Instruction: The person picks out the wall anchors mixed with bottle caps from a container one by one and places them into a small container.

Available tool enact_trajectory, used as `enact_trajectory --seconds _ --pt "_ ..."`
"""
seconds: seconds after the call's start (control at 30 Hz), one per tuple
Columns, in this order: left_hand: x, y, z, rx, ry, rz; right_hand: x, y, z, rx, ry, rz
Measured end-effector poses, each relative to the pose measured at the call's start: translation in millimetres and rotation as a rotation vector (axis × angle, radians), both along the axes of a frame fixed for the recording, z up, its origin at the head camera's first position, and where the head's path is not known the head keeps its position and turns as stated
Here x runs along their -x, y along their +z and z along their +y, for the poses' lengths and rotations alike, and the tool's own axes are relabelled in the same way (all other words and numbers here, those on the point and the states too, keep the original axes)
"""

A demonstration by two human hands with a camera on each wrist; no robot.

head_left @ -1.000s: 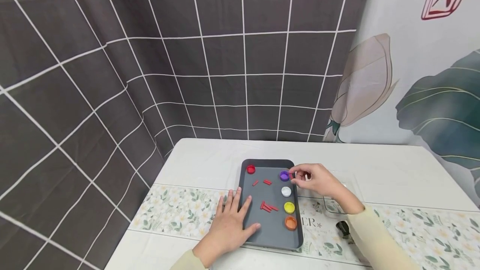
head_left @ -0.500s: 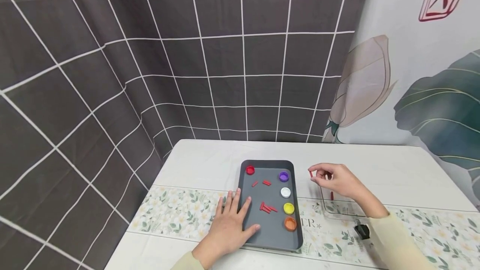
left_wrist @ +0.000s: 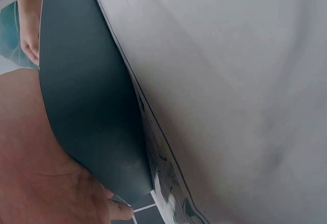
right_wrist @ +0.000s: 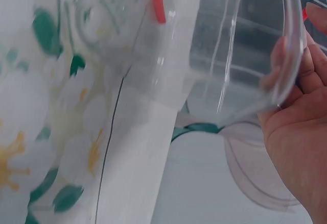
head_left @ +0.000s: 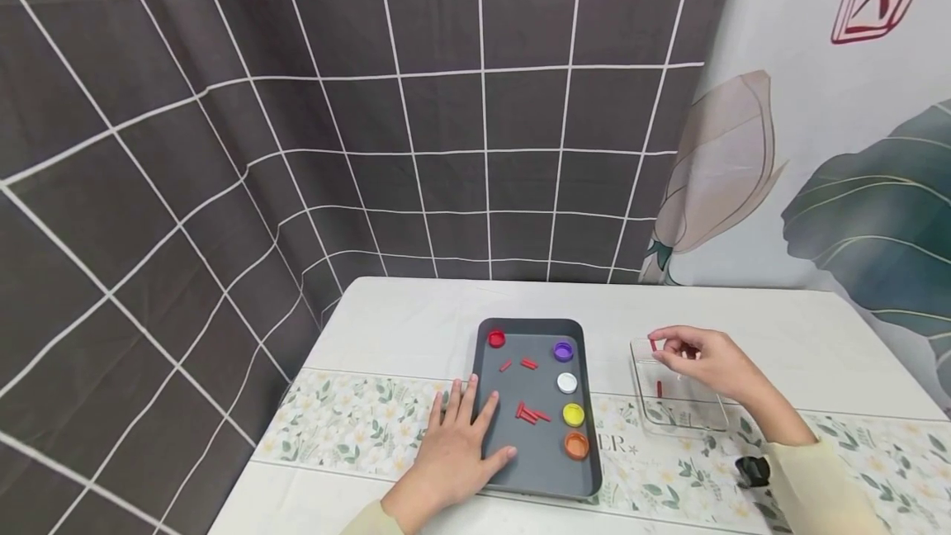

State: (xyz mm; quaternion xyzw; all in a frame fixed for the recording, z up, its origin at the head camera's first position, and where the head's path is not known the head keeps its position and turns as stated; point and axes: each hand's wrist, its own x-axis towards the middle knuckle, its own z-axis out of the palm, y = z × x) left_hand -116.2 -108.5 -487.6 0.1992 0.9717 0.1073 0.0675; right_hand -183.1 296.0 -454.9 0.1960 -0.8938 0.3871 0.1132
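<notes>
My right hand [head_left: 694, 357] pinches a small red stick [head_left: 654, 345] between thumb and fingertips, over the far left part of a clear plastic box [head_left: 687, 423]. Another red stick [head_left: 659, 389] lies inside that box, also visible through its wall in the right wrist view. With fingers spread, my left hand [head_left: 455, 444] rests on the left edge of a dark grey tray [head_left: 535, 469]. Several red sticks [head_left: 529, 413] form a group in the tray's middle, and a few more red sticks [head_left: 528, 363] lie farther back.
In the tray's far left corner sits a red cap [head_left: 496, 339]. Down its right side run a purple cap [head_left: 563, 351], a white cap [head_left: 567, 383], a yellow cap [head_left: 573, 414] and an orange cap [head_left: 576, 445]. A black object [head_left: 754, 471] is by the right wrist.
My right hand has moved right with the red stick, from beside the purple cap to over the clear box. The left hand has stayed on the tray.
</notes>
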Motion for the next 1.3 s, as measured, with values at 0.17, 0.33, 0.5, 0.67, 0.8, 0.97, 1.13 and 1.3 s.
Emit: enact_trajectory --seconds 0.17,0.33,0.5,0.67,0.8,0.97,1.13,1.3 --pt "-0.3 -0.2 0 -0.02 -0.007 0.005 -2.4 -2.4 10 0.008 -0.023 0.004" --pt "-0.7 0.4 -1 -0.029 -0.009 0.0 -4.7 -4.7 18 -0.004 -0.036 -0.003" --pt "-0.3 1.4 -1 -0.028 -0.003 -0.006 -6.3 -6.6 24 -0.004 -0.049 -0.008" --pt "0.7 -0.1 -2 -0.033 -0.009 0.003 -6.9 -8.6 29 -0.023 -0.083 -0.057" --pt "1.4 -2.2 -2 -0.031 -0.011 0.009 -6.7 -8.3 31 -0.045 -0.103 -0.084" --pt "1.5 -3.1 -1 -0.029 -0.012 0.017 -5.2 -8.6 31 -0.044 -0.096 -0.075" --pt "0.9 -1.2 -1 -0.024 -0.012 0.013 -2.7 -7.9 22 -0.022 -0.055 -0.07" --pt "0.3 0.5 -1 -0.02 -0.009 0.005 -0.9 -3.8 5 -0.007 -0.001 -0.07"
